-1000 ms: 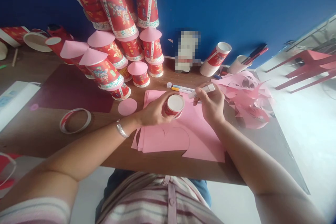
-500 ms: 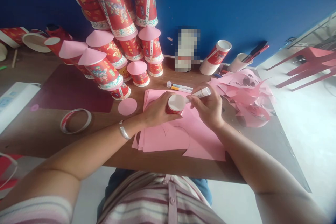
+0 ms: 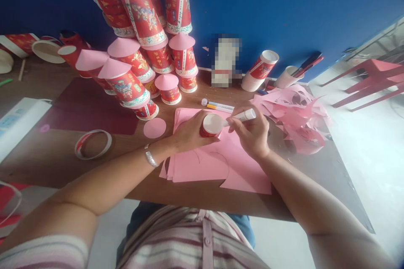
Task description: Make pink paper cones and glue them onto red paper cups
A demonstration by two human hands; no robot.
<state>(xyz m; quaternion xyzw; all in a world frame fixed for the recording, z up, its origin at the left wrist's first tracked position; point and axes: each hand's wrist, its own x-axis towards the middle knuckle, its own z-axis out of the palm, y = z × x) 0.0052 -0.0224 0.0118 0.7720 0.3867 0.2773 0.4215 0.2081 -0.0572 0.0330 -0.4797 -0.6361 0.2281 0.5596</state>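
Note:
My left hand (image 3: 189,130) is wrapped round a small red paper cup (image 3: 212,124) whose round white end faces up toward me. In my right hand (image 3: 252,132) is a white marker or glue pen (image 3: 246,115), pinched between thumb and fingers, its tip end at the cup's right rim. Whether the tip touches the cup I cannot tell. Beneath both hands lies a stack of pink paper sheets (image 3: 195,168), with curved lines on the top sheet. A pink paper disc (image 3: 155,128) rests on the table left of the cup. Just beyond the stack lie slim pens (image 3: 221,107) and a small clear cap (image 3: 204,101).
Several red paper-cup lanterns with pink cone roofs (image 3: 120,80) stand stacked at the back left. A tape ring (image 3: 93,145) and a white power strip (image 3: 23,124) lie left. Pink paper scraps (image 3: 299,113), a pen cup (image 3: 288,77) and a red-and-white tube (image 3: 260,70) are at right.
The view has shifted slightly, so most things sit a little further right. My hands keep the same hold on the cup and the pen, with the pen's back end slightly lower.

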